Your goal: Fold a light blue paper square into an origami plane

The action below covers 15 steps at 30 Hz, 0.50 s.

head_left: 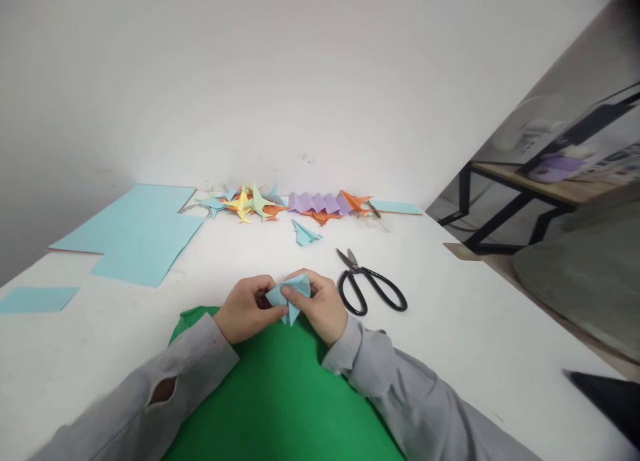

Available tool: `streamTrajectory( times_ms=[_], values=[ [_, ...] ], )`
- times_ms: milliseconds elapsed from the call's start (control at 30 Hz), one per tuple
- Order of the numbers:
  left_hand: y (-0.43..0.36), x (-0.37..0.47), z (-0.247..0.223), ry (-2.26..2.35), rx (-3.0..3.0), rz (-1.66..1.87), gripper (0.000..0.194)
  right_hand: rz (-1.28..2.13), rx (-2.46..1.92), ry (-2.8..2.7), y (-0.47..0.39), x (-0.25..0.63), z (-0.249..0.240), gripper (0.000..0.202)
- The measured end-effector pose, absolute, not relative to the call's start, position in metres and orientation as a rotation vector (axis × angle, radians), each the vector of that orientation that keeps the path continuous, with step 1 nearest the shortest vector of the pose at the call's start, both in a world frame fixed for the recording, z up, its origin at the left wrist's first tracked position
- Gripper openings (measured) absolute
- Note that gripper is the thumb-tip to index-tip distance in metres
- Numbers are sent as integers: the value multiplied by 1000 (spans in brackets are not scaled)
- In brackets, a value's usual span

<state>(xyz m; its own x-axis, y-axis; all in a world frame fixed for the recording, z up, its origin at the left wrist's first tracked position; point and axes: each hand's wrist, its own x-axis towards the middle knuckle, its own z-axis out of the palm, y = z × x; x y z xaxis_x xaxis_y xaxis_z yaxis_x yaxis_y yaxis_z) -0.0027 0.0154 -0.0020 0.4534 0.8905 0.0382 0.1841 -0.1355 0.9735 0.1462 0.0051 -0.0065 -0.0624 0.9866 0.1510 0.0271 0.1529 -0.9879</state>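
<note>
- White wall (300,67) stood behind the white table (450,327), and finished-looking paper figures (243,205) in yellow, green, blue and orange lay clustered along the back.
- Between my hands, over the green cloth (280,394), was the small folded blue paper (299,287) I was working.
- My left hand (249,309) pinched its left side, thumb against it; my right hand (325,306) was clamped on the other side, thumb pressed over the front.
- By my judgement this piece was only partly done: it had pointed flaps, but its shape did not match the figures behind, so some folding seemed left. How many folds, I could not tell.
- One blue folded dart (305,234) lay in front of the purple pleated paper (317,203) and looked further along.
- Black-handled scissors (355,269) rested on my right, blades slightly parted, untouched.
- Larger blue sheets (135,224) and a small blue rectangle (39,299) lay unfolded on the left.
</note>
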Motion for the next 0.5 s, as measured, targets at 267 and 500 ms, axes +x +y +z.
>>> streamTrajectory(
  times_ms=[267, 500],
  values=[
    [15, -3, 2, 1032, 1756, 1166, 16, 1153, -1033, -1357, 6, 145, -9, 21],
    [15, -3, -3, 1014, 2014, 1253, 14, 1129, -1085, -1363, 6, 145, -11, 22]
  ],
)
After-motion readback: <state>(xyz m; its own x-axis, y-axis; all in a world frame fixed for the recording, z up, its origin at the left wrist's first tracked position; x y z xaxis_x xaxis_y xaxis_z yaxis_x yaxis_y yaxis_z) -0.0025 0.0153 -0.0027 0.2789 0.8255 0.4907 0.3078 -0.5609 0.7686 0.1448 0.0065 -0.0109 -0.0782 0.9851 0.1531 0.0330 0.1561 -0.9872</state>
